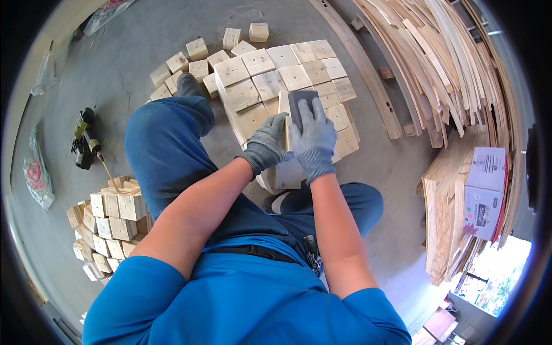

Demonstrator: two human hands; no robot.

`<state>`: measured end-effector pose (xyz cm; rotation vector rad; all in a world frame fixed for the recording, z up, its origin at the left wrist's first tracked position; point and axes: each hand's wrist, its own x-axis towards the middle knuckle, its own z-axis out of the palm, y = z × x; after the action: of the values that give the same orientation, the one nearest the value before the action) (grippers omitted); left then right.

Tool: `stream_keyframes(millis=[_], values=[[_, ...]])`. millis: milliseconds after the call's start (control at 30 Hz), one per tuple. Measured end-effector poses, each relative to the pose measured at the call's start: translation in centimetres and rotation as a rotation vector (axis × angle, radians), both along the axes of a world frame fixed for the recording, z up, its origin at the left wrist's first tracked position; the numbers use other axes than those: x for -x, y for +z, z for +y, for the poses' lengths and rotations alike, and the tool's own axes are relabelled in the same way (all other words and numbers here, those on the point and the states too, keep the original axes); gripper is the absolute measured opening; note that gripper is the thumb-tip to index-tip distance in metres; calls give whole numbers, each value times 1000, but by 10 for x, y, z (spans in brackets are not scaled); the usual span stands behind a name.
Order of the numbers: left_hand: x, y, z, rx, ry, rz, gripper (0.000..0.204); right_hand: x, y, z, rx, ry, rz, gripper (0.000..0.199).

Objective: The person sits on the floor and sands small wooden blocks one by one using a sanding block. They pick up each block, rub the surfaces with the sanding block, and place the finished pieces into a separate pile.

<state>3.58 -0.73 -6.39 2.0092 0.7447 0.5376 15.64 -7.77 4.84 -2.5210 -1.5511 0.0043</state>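
Both of my hands wear grey knit gloves. My left hand is closed around the side of a pale wooden block, which stands on edge above a stack of similar blocks. My right hand grips a dark grey, flat rectangular sanding block from above, its fingers stretched along the back. The sanding block lies against the right side of the wooden block. My fingers and the sanding block hide much of the held block. Most blocks in the stack have a small hole in the face.
Loose wooden blocks lie beyond my left foot. A green-black power tool with a hose sits at left, near another block pile. Long wooden strips and a cardboard box are at right.
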Motion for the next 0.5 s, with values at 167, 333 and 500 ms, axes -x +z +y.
stream_keyframes(millis=[167,333,500], values=[[4,-4,-1,-42,-4,4,107,31,-6,-81,-50,96,-10,67],[2,8,-2,29,11,43,110,39,-7,-111,-59,128,-5,68],[3,15,-1,36,-6,88,110,11,-12,-62,-117,78,15,64]])
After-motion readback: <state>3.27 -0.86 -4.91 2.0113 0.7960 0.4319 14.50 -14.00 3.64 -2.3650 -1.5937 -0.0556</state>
